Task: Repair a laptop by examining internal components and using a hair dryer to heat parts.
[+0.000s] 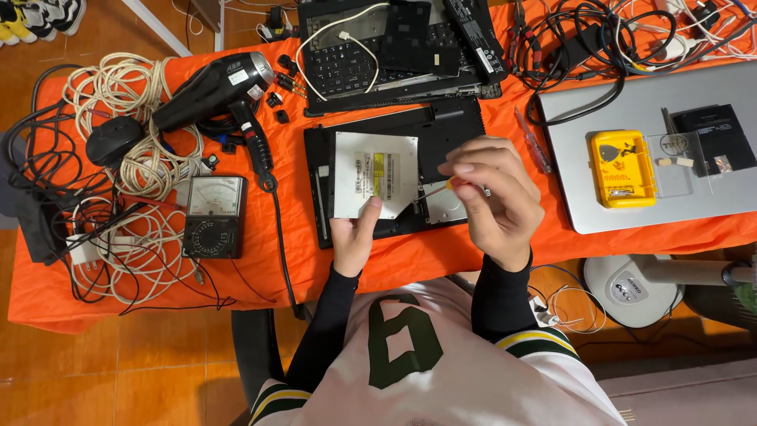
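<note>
Overall, from my remote view, the left end of the orange table (410, 260) carries coiled cables (142, 158), a black mouse (112, 140), a black heat gun (217, 87) and an analogue multimeter (213, 215). At the centre lies the opened black laptop base (453, 126), with its silver optical drive (374, 175) seated in it. My left hand (355, 237) rests at the near edge of the base, its thumb pressed on the drive's lower corner and the fingers loosely together, closed on nothing. My right hand (493, 201) hovers just above the base, to the right of the drive, fingers pinched on a small yellow-handled screwdriver (438, 188) whose tip points down toward the drive's right edge. I judge the work sound if the left hand pins the drive, the tip sits square and pressure stays light. A grey laptop (631, 205) bearing a yellow bit case (623, 168) lies well right.
</note>
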